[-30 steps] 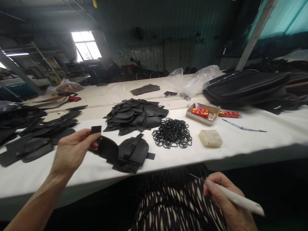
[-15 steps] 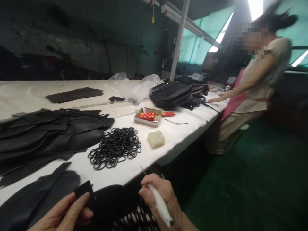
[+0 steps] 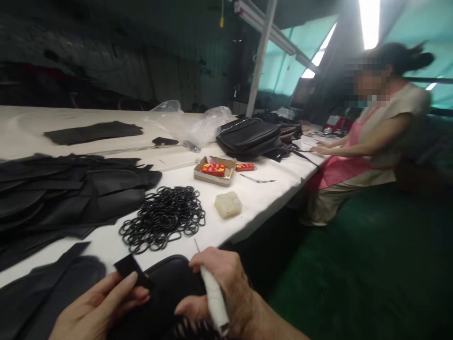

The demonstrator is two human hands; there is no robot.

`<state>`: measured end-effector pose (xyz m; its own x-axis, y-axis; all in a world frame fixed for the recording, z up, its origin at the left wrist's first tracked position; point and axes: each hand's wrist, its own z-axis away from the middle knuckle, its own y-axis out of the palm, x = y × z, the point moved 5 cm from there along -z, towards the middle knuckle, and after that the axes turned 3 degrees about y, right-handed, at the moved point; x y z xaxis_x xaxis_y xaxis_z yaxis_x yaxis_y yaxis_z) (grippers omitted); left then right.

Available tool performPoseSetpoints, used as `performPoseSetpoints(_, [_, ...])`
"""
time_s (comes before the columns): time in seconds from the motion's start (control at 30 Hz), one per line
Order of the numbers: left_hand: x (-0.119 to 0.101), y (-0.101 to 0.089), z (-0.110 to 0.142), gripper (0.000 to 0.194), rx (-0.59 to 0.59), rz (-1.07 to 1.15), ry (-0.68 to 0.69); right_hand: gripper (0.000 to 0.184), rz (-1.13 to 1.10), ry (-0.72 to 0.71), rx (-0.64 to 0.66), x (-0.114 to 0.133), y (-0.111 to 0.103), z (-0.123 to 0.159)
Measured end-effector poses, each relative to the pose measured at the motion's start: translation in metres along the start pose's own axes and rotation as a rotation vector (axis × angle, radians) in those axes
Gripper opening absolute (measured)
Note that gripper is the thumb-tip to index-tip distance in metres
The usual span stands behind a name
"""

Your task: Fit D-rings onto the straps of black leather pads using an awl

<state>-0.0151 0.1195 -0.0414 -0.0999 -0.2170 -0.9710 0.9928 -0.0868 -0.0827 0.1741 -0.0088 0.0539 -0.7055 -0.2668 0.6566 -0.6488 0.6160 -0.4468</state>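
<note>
My left hand (image 3: 101, 300) pinches the short strap end of a black leather piece (image 3: 171, 283), which hangs at the table's near edge. My right hand (image 3: 231, 276) holds an awl-like tool with a white handle (image 3: 215, 297), its thin metal tip pointing up and away from me. The right thumb is stretched out in front of the leather piece; I cannot tell whether they touch. Beyond both hands lies a heap of black D-shaped rings (image 3: 164, 217). More black leather pieces (image 3: 46, 293) lie left of my left hand.
A larger pile of black pieces (image 3: 109, 189) covers the left side of the white table. Further off are a wax-like block (image 3: 228, 204), an open carton (image 3: 214, 177) with red packets, scissors-like snips (image 3: 257, 179), clear plastic and a black bag (image 3: 249, 137). A person in a pink apron stands at right.
My view has swung right, bringing the other person into sight. My left hand has brought the leather piece to the near edge, and my right hand with the tool has come close to it.
</note>
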Motion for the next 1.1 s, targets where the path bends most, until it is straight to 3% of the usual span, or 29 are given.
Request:
performPoseSetpoints(0.03, [-0.010, 0.003, 0.010, 0.044, 0.086, 0.054, -0.083, 0.062, -0.020, 0.030, 0.047, 0.000, -0.002, 0.000])
performPoseSetpoints(0.1, [-0.033, 0.007, 0.027, 0.037, 0.180, 0.115, -0.082, 0.045, -0.055, 0.145, 0.144, -0.006, -0.006, 0.001])
performPoseSetpoints(0.17, [-0.047, 0.009, 0.038, 0.032, 0.182, 0.115, -0.059, 0.034, -0.051, 0.279, 0.143, -0.019, -0.011, 0.001])
performPoseSetpoints(0.23, [-0.049, 0.011, 0.042, 0.029, 0.174, 0.110, -0.046, 0.029, -0.002, 0.283, 0.091, -0.027, -0.012, 0.000])
performPoseSetpoints(0.47, [-0.038, 0.016, 0.041, 0.024, 0.176, 0.093, -0.016, 0.017, 0.125, -0.074, -0.010, -0.033, 0.003, -0.008])
performPoseSetpoints(0.6, [-0.041, 0.031, 0.039, 0.023, 0.252, 0.095, -0.024, 0.015, 0.233, -0.147, 0.004, -0.045, 0.008, -0.018])
performPoseSetpoints(0.73, [-0.040, 0.040, 0.036, 0.023, 0.221, 0.020, -0.014, 0.015, 0.367, -0.252, 0.044, -0.053, 0.012, -0.025])
performPoseSetpoints(1.1, [-0.039, 0.039, 0.033, 0.025, 0.248, -0.029, 0.025, 0.026, 0.517, -0.309, 0.251, -0.054, 0.049, -0.041])
